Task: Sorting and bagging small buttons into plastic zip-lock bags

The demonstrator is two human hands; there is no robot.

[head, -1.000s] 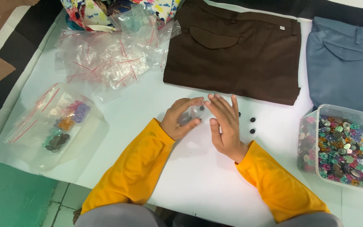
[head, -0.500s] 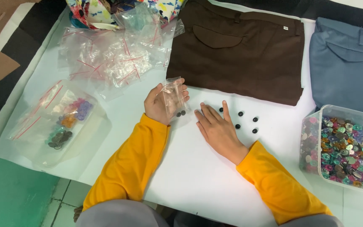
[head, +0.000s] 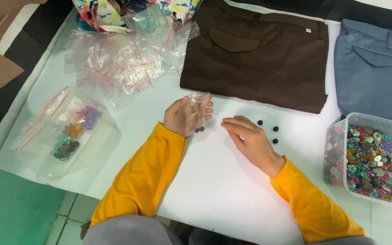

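Observation:
My left hand (head: pixel 181 116) holds a small clear plastic bag (head: pixel 197 113) upright above the white table (head: pixel 214 181); a couple of black buttons (head: pixel 199 129) sit at the bag's bottom. My right hand (head: pixel 249 138) rests palm down on the table just right of the bag, fingers together and pointing left, holding nothing that I can see. Three loose black buttons (head: pixel 272 130) lie on the table right beside its knuckles. Both arms wear yellow sleeves.
Folded brown trousers (head: pixel 259 54) and grey-blue trousers (head: pixel 375 68) lie at the back. A clear tub of coloured buttons (head: pixel 368 159) stands at the right. A pile of empty zip bags (head: pixel 119 63) and a larger bag of filled button packets (head: pixel 69 131) lie at the left.
My left hand lifted the small bag off the table and moved it left. My right hand left the bag and settled flat on the table near the loose black buttons.

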